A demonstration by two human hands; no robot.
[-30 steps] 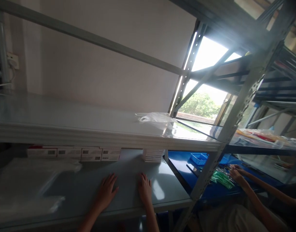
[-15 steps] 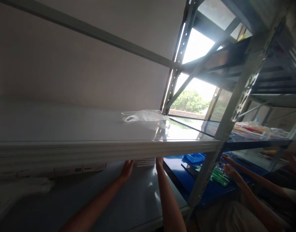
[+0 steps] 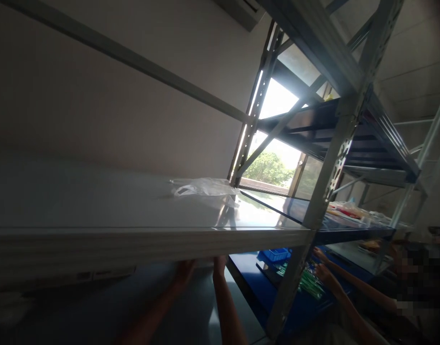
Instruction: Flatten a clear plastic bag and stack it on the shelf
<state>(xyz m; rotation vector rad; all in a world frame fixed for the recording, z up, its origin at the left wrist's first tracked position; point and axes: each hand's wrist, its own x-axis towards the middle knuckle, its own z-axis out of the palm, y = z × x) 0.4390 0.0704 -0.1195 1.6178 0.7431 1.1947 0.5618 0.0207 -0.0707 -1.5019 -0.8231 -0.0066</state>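
Observation:
Both of my arms reach under the front beam of the pale shelf, over the grey lower shelf [image 3: 162, 306]. My left hand [image 3: 186, 271] is dim and blurred, its fingertips mostly covered by the beam. Close to its right, my right hand [image 3: 220, 266] is raised, with its fingers also cut off by the beam. A pale object [image 3: 204, 263] shows as a thin strip between the two hands; its kind and whether either hand grips it are hidden.
The shelf beam [image 3: 151, 244] crosses above my hands, and a clear plastic bag [image 3: 205, 187] lies on that shelf. A perforated upright [image 3: 329, 187] stands at right. Beyond it, another person's hands [image 3: 323, 273] work over green packets [image 3: 309, 285] beside a blue basket [image 3: 277, 254].
My view has tilted up and turned right, so the shelf sits lower in the picture. My hands have gone further behind the beam, and the pale stacked object between them is more hidden.

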